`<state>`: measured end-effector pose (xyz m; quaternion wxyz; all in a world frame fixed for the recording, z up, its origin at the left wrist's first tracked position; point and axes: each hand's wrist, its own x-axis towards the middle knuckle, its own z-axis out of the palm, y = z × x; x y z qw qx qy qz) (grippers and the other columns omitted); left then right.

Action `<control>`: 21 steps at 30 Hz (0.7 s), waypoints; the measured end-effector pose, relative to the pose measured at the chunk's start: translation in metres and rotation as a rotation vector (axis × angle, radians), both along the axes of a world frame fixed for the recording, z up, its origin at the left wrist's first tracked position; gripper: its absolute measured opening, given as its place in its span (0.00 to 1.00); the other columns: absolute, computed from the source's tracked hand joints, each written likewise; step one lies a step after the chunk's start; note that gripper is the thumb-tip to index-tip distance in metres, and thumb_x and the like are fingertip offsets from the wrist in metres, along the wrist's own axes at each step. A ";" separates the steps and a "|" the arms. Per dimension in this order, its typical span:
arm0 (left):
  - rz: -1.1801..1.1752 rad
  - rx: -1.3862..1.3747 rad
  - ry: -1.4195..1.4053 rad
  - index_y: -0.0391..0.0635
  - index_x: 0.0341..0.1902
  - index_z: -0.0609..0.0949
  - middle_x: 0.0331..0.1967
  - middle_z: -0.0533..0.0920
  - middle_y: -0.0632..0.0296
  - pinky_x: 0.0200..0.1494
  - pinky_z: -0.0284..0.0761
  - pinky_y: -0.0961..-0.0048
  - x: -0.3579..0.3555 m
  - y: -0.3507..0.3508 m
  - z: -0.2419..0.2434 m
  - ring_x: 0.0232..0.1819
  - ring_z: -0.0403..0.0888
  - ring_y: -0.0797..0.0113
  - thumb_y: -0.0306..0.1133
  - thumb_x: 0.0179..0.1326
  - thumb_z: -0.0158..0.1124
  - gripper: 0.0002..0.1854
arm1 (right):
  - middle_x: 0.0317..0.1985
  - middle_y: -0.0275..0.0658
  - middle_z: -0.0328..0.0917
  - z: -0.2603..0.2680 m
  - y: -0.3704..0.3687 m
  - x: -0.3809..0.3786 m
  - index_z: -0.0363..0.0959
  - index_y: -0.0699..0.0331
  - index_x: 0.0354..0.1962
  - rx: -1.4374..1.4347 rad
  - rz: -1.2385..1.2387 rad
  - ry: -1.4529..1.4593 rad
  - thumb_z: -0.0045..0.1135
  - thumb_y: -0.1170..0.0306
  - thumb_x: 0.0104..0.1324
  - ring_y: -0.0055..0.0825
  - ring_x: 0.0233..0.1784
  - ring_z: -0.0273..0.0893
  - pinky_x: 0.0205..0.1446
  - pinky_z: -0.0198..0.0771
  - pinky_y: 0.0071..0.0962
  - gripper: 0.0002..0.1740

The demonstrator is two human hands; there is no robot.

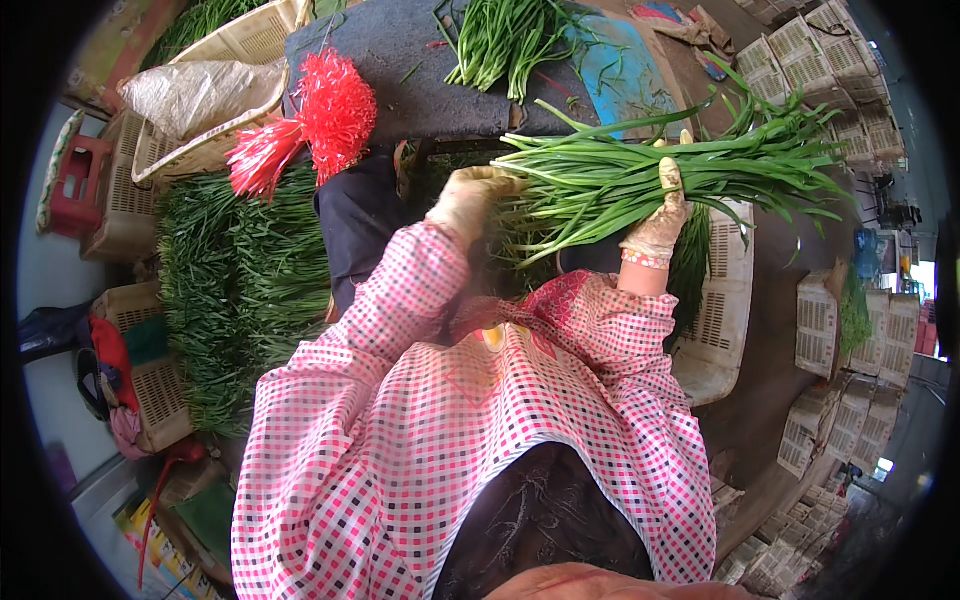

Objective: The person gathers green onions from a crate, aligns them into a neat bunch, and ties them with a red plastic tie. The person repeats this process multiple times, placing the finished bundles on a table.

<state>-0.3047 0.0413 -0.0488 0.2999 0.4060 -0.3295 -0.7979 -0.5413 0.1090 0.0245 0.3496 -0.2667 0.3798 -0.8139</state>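
Both my hands wear pale, soiled gloves. My right hand [664, 202] is wrapped around a bunch of long green leafy stalks, likely garlic chives [622, 176], with the thumb across the top. The pale stem ends point left and the leaf tips right. At those stem ends is my left hand [476, 196], its fingers bent; whether they pinch a stalk cannot be told. Beyond, another bunch of the greens [510, 45] lies on a dark cloth-covered board [412, 82]. A bundle of red plastic ties [334, 112] hangs at the board's left.
Densely packed greens [247, 277] stand at my left, near plastic crates [169, 375] and a red stool [79, 184]. A pale crate [724, 300] with greens is at my right. Further right are stacked crates [817, 60] along the floor. A blue panel [630, 67] adjoins the board.
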 end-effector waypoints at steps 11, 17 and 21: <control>-0.172 -0.290 0.807 0.40 0.52 0.81 0.70 0.70 0.43 0.75 0.57 0.46 0.131 -0.018 0.019 0.72 0.66 0.42 0.43 0.69 0.58 0.19 | 0.57 0.37 0.74 -0.012 0.033 -0.027 0.62 0.54 0.70 -0.042 0.046 -0.286 0.52 0.67 0.72 0.40 0.60 0.74 0.65 0.72 0.51 0.29; -0.439 -0.668 -1.000 0.43 0.35 0.88 0.30 0.85 0.51 0.42 0.77 0.64 0.103 -0.002 0.042 0.37 0.84 0.55 0.46 0.58 0.73 0.17 | 0.52 0.33 0.76 -0.011 0.049 -0.041 0.62 0.60 0.69 -0.104 0.089 -0.227 0.47 0.65 0.74 0.40 0.58 0.74 0.71 0.65 0.57 0.28; -0.220 -1.219 -0.544 0.42 0.41 0.88 0.42 0.85 0.52 0.50 0.77 0.61 0.058 0.017 0.062 0.45 0.83 0.51 0.45 0.57 0.72 0.18 | 0.52 0.35 0.76 -0.013 0.048 -0.039 0.63 0.62 0.68 -0.061 0.000 -0.123 0.45 0.63 0.74 0.39 0.56 0.75 0.72 0.64 0.57 0.28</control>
